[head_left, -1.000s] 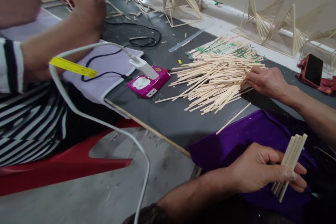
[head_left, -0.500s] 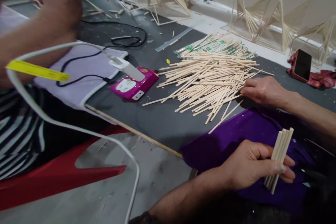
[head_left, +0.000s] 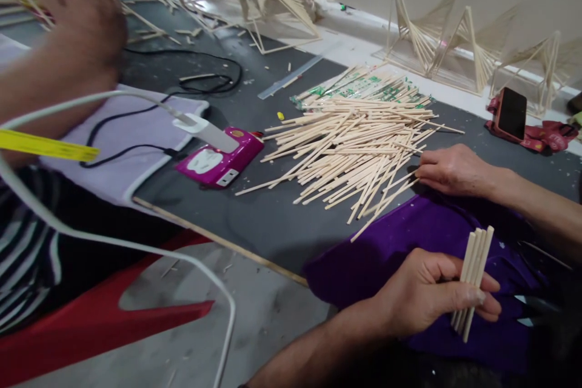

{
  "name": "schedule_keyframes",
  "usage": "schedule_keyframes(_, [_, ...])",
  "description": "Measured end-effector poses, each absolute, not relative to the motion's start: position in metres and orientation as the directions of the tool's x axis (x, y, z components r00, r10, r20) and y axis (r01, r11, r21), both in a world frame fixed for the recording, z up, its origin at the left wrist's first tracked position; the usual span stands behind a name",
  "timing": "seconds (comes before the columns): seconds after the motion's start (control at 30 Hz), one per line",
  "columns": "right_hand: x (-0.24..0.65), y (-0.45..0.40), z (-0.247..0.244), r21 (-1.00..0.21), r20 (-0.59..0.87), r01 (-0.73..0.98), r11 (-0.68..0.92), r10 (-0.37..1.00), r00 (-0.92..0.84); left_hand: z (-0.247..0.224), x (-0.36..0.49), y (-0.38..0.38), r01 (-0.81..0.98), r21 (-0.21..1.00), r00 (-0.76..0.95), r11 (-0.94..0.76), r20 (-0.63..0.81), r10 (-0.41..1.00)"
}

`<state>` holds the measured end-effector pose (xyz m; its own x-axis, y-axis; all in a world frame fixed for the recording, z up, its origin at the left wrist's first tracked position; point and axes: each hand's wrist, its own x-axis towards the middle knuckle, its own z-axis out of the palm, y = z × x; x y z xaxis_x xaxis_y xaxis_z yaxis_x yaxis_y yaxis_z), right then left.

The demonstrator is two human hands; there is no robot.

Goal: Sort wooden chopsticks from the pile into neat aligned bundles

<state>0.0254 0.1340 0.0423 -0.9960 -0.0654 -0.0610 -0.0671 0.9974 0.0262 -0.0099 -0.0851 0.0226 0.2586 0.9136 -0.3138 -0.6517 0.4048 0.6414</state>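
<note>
My left hand [head_left: 422, 291] is closed around several short wooden sticks [head_left: 473, 279], held upright in a small bundle over a purple cloth [head_left: 364, 273]. At the right edge of a loose pile of longer wooden sticks [head_left: 350, 145], my right hand [head_left: 454, 170] has its fingers pinched together. The end of a wooden stick meets those fingertips, which are partly hidden from view. Behind the pile lies a clear plastic wrapper with green print [head_left: 364, 86], with more sticks in it.
A magenta power adapter [head_left: 222, 157] with a white plug and cables sits left of the pile. Stick-built frames [head_left: 454, 48] stand along the wall. A phone [head_left: 513, 114] rests at right. A co-worker's hand [head_left: 86, 24] holds a blue object; scissors-like blades [head_left: 530, 309] lie near my lap.
The view has shifted slightly, so the scene sits a little lower and further left. My right fingers now meet a stick's end at the pile's edge. My left hand keeps its bundle.
</note>
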Motion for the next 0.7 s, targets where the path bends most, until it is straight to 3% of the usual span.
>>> schedule_keyframes(0.17, [0.008,0.132,0.042,0.073,-0.045,0.06,0.995,0.064,-0.997,0.02,-0.009,-0.086,-0.645,0.657,0.245,0.391,-0.307,0.92])
schedule_keyframes(0.3, [-0.011,0.127,0.048,0.025,0.066,0.078,0.997,0.076,-0.995,0.02,-0.009,-0.086,-0.66,0.643,0.256,0.387,-0.293,0.921])
schedule_keyframes(0.5, [-0.081,0.119,0.057,0.11,0.19,0.139,0.984,0.117,-0.975,0.021,-0.009,-0.086,-0.669,0.637,0.246,0.383,-0.296,0.923])
schedule_keyframes(0.7, [-0.122,0.12,0.057,0.174,0.119,0.114,0.978,0.094,-0.988,0.017,-0.006,-0.085,-0.748,0.568,0.213,0.344,-0.286,0.934])
